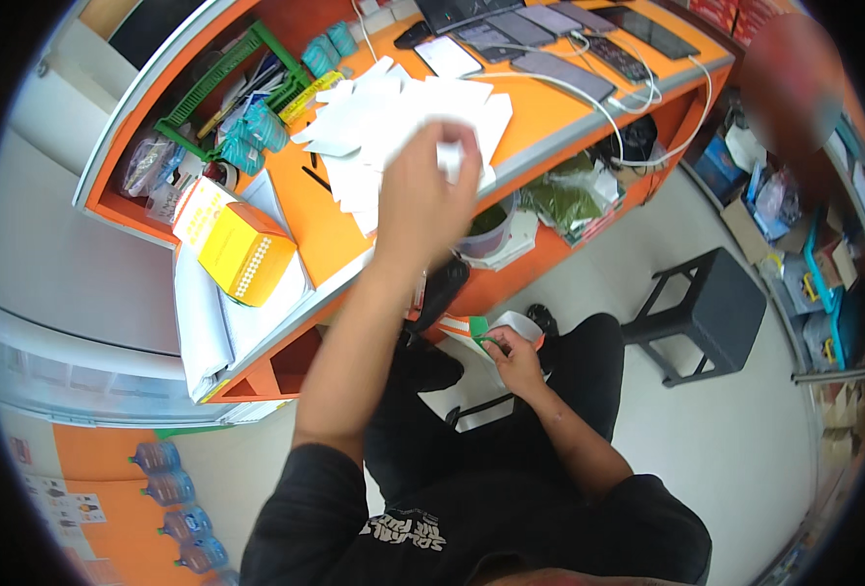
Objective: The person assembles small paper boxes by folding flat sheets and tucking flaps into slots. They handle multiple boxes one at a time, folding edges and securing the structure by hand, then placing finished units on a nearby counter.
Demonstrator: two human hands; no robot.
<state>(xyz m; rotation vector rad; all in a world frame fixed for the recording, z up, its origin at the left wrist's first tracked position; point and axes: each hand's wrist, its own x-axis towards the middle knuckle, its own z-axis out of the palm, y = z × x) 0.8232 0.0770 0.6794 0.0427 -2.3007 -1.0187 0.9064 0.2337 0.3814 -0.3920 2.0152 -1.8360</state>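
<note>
A white paper slip [449, 154] is held up above the orange bench [540, 112], pinched at the tips of the fingers [457, 137] of the left hand [422, 200], which are closed together on it; the slip is raised just over a loose heap of white paper pieces [374, 122] spread across the middle of the bench; the left arm is stretched forward from the lower edge of the view. Lower down, over the lap, a small white packet with orange and green print [496, 327] is gripped in the right hand [515, 359], the fingers curled shut around its lower edge; this packet is kept well apart from the raised slip and below the bench edge. To the left of the heap a yellow box [247, 254] is seen lying on a stack of white sheets [203, 322]; a green plastic rack [227, 73] stands further back; several dark phones and tablets [549, 39] are laid in a row at the far end of the bench, with white cables [598, 103] trailing off its edge. A black stool [711, 308] stands on the pale floor to the right; blue water bottles [173, 508] are lined up at lower left.
</note>
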